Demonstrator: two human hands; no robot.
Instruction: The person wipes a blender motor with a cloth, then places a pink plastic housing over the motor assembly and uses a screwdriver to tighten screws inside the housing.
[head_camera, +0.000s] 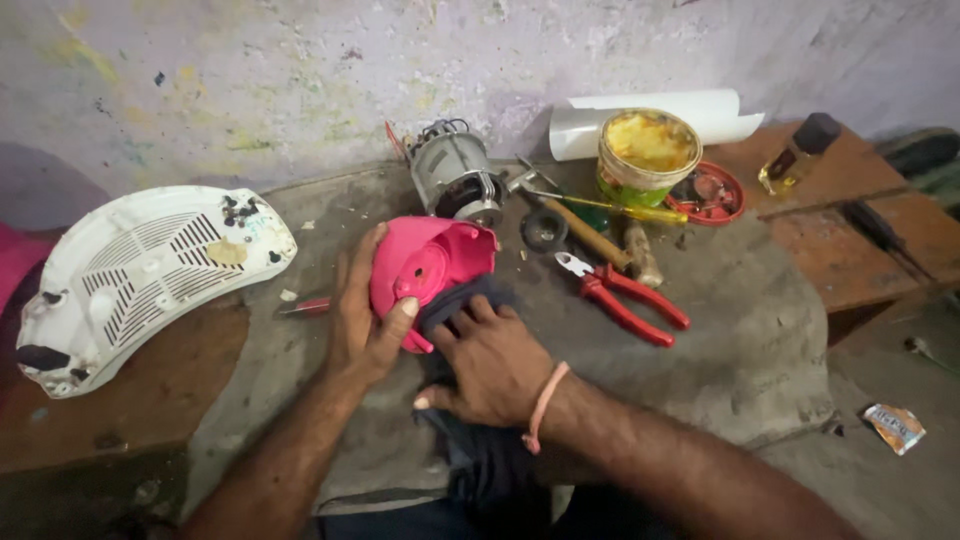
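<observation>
Pink plastic housing (432, 268): in the head view it lies at the centre of the workbench, on a grey cloth mat (720, 350), tilted with its hollow side towards the person.

Left hand (362, 318): it grips the left edge of the pink plastic housing. The fingers wrap behind the shell and the thumb presses on its front face, so the hand is closed on the part.

Right hand (495, 368): it lies flat on a dark rag (470, 300) with the fingers slightly spread, and presses the rag against the lower right side of the housing. A pink band sits on the wrist.

Surrounding items:
- An electric motor (455, 180) stands just behind the housing, close to the wall.
- Red-handled pliers (622, 297) lie to the right of the housing, apart from it.
- A hammer with a wooden handle (570, 222) lies between the motor and the pliers, and a yellow-handled screwdriver (625, 210) lies across it.
- A dark ring (543, 231) rests beside the hammer.
- An open tub of yellow grease (648, 150) stands at the rear, with a red lid (712, 193) beside it holding small parts.
- A white ventilated cover (140, 275) lies at the far left, well apart from the hands.
- A red-handled tool (305, 306) lies partly hidden just left of the left hand.
</observation>
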